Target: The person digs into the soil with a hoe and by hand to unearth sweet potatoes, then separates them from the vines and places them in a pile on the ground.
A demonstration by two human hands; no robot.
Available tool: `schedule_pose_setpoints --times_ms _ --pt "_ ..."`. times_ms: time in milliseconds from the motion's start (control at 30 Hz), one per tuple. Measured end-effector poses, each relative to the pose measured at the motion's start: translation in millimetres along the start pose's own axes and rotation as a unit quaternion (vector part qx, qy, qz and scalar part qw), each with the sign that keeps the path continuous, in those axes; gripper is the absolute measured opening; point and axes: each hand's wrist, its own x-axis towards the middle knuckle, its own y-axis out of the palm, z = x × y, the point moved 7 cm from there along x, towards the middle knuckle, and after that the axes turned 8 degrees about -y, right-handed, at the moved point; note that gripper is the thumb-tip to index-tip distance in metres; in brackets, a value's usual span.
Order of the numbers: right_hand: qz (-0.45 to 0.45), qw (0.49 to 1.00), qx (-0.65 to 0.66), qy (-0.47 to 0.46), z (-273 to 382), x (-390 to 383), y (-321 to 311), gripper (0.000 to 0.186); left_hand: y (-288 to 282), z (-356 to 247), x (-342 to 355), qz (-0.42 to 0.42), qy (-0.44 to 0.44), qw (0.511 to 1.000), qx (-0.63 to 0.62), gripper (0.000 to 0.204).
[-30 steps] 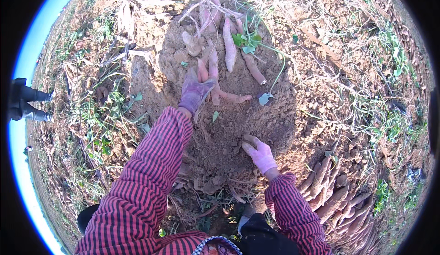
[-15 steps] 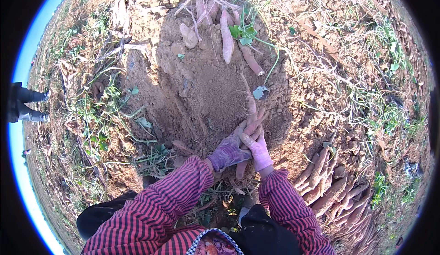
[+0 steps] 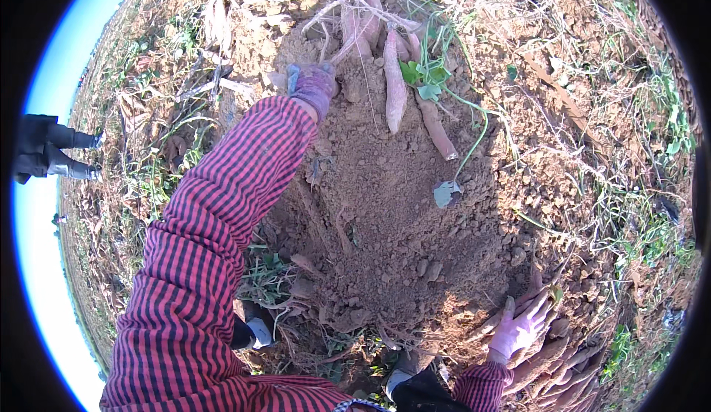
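Note:
My left hand [image 3: 314, 90], in a dirty purple glove, reaches far forward. Its fingers are closed round a sweet potato that it mostly hides, at the left edge of a cluster. Just right of it lie several pinkish sweet potatoes [image 3: 395, 90], joined by stringy pale stems. A thinner sweet potato [image 3: 437, 130] with a cut end points toward me. At the lower right my right hand [image 3: 517, 330], in a pale pink-purple glove, rests with fingers stretched out over long roots on a pile of sweet potatoes [image 3: 544, 364].
Loose brown soil [image 3: 378, 219] forms a shallow hollow between my hands. A green vine with leaves [image 3: 447, 192] trails beside the cluster. Dry stalks and weeds [image 3: 266, 275] lie to the left. Another person's legs [image 3: 70, 153] show at the far left.
My hands were together over long sweet potatoes in the middle. The left has moved forward to the cluster; the right has carried roots to the pile at the lower right.

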Motion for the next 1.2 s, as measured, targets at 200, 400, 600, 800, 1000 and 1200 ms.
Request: schedule_pose_setpoints --times_ms 200,400,600,800,1000,1200 --pt "0.017 0.997 -0.070 -0.022 15 8 25 0.089 45 66 -131 0.135 -0.184 0.942 -0.247 0.086" --pt "0.074 0.738 0.670 -0.038 86 -29 0 0.094 -21 -119 -277 0.241 0.144 0.860 -0.426 0.065" --pt "-0.106 0.897 0.429 0.000 -4 -15 -23 0.101 -3 -163 -239 0.076 0.351 0.901 -0.242 0.054" --pt "0.011 0.972 0.231 0.035 -56 -3 -20 0.082 68 -62 -323 0.251 0.326 0.911 -0.042 0.062" --pt "0.071 0.969 0.228 -0.066 -43 -89 -49 0.060 74 45 -388 0.332 0.238 0.906 -0.115 0.073" --pt "0.205 0.924 0.315 -0.063 -14 -171 -54 0.052 130 95 -444 0.409 0.291 0.856 -0.124 0.078"
